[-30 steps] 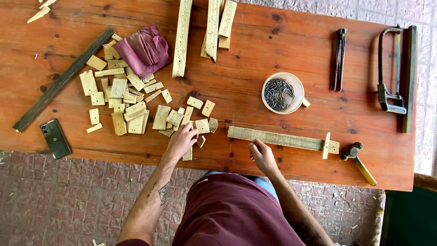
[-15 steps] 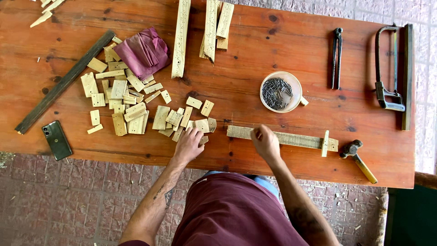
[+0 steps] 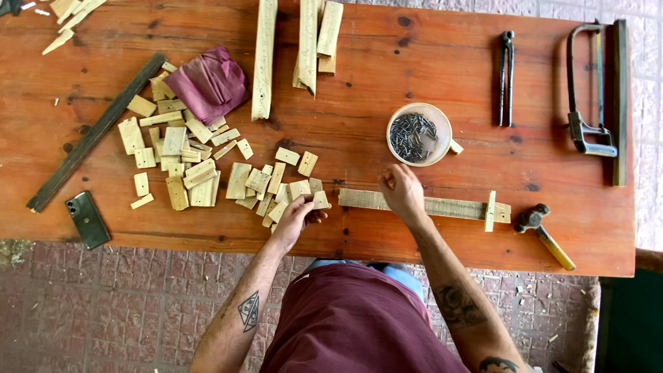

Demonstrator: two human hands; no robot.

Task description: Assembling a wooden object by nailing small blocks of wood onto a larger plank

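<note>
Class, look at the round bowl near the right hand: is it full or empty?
Partly full: the bowl holds a dark heap of nails.

surface [image 3: 483,83]: reddish-brown wood with dark knots
small blocks [image 3: 200,173]: pale yellow wood, near the front edge
wooden strip [image 3: 442,206]: pale, weathered tan
cloth [image 3: 207,83]: plum purple
bowl [image 3: 442,153]: cream, holding dark grey nails
phone [image 3: 88,220]: dark green, at the front left corner
hammer [image 3: 549,235]: dark head, yellow handle
long batten [image 3: 97,131]: near black
shorts [image 3: 359,324]: maroon
</note>
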